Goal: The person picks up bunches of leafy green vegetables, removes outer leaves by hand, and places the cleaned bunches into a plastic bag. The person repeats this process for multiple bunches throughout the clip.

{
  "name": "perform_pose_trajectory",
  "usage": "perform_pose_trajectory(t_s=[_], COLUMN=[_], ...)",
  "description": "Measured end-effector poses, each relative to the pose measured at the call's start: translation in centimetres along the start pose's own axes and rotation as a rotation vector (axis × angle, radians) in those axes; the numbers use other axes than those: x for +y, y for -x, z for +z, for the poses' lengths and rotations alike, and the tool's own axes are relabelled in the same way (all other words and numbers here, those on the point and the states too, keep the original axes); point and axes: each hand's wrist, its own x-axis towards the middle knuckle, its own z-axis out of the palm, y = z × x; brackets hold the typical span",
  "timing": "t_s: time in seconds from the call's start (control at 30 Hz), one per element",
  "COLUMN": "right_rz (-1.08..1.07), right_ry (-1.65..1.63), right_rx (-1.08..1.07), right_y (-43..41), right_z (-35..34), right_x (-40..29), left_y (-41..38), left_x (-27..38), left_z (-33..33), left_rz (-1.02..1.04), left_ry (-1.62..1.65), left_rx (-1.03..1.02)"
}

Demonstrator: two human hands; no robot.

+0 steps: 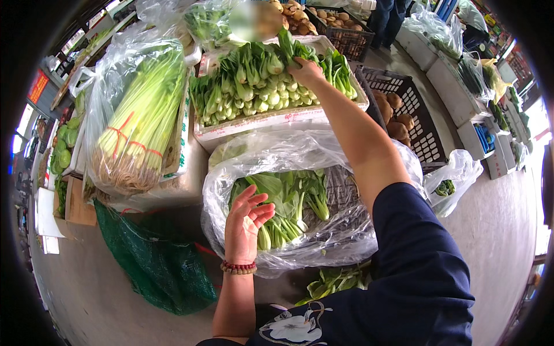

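My right hand [307, 71] reaches to the back of a white foam box [264, 122], its fingers around a head of bok choy [285, 45] whose leaves point up and away. Their tips are partly hidden behind the leaves. Stacked rows of bok choy [259, 93] fill that box, pale bases facing me. My left hand [246, 220] hovers palm up, holding nothing, its fingers apart and slightly curled. Beaded bracelets [239, 267] circle that wrist. Beneath and beside it, a clear plastic liner bag [298, 259] gapes, with loose bok choy [281, 229] lying inside.
Bagged celery [138, 116], tied with red string, lies at left. Green mesh sacking [151, 259] is on the floor. To the right are a black crate [415, 112] of brown root vegetables and a knotted plastic bag [454, 181]. A person's legs [386, 21] stand behind.
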Motion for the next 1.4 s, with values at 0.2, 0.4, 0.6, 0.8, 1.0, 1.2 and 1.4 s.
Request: perform_pose_trajectory(t_s=[0.2,0.4,0.6,0.8,1.0,1.2,1.4], right_rz=[0.008,-0.154,-0.302,-0.39,-0.02,-0.707,-0.461], right_ry=[0.06,0.113,0.044,-0.497,-0.507,-0.194,0.358], right_rx=[-0.25,-0.202,0.01,-0.409,-0.473,-0.008,-0.257], right_y=[-0.4,-0.4,3.8,19.9,29.9,31.4,27.7], right_z=[-1.4,-1.9,-4.3,-2.0,3.3,8.6,13.6], right_x=[-1.1,0.1,-0.8,0.2,3.1,-3.0,-5.1], left_y=[-0.3,-0.7,-1.5,-2.2,-2.8,-3.3,-3.5], left_x=[0.2,-0.3,-0.5,-0.2,-1.6,-1.5,-1.5], left_z=[-0.4,-1.1,-3.8,-6.6,-7.5,-7.8,-7.0], left_rz=[-0.037,-0.05,-0.102,-0.176,0.126,0.526,0.795], left_ry=[0.02,0.021,-0.116,-0.343,-0.485,-0.948,-1.217], left_rx=[0.028,-0.006,0.067,0.215,0.307,0.289,0.355])
